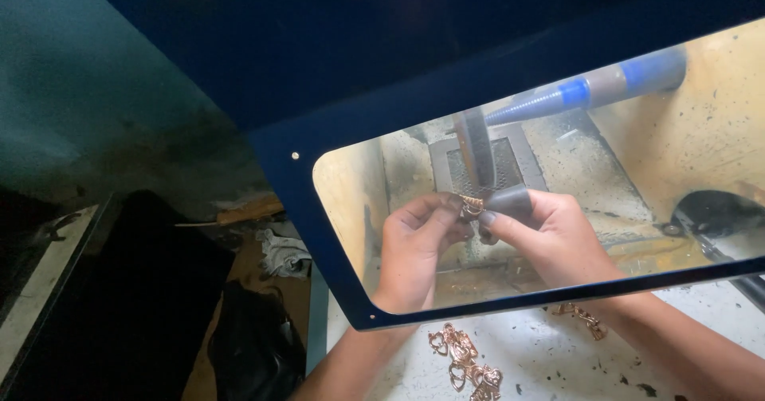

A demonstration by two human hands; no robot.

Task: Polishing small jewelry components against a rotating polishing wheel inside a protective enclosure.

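Glossy clear window [701,170] in a smooth dark-blue frame. Behind it, the small piece [472,203] looks like shiny gold-tone metal, over dull metal mesh [498,166]. Below the window, polished rose-gold hearts [466,365] on a chipped, matt white counter [550,353].

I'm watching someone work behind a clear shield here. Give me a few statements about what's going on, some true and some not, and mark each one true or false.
1. Both hands, the left hand and the right hand, are seen through the clear window of a blue shield. True.
2. The hands pinch a small gold-coloured piece between them. True.
3. The right hand's fingertips are bare. False: grey finger covers sit on them.
4. A heap of gold-coloured heart pieces lies on the white surface in front of the shield. True.
5. The blue-banded nozzle is held in the left hand. False: it hangs above, in neither hand.
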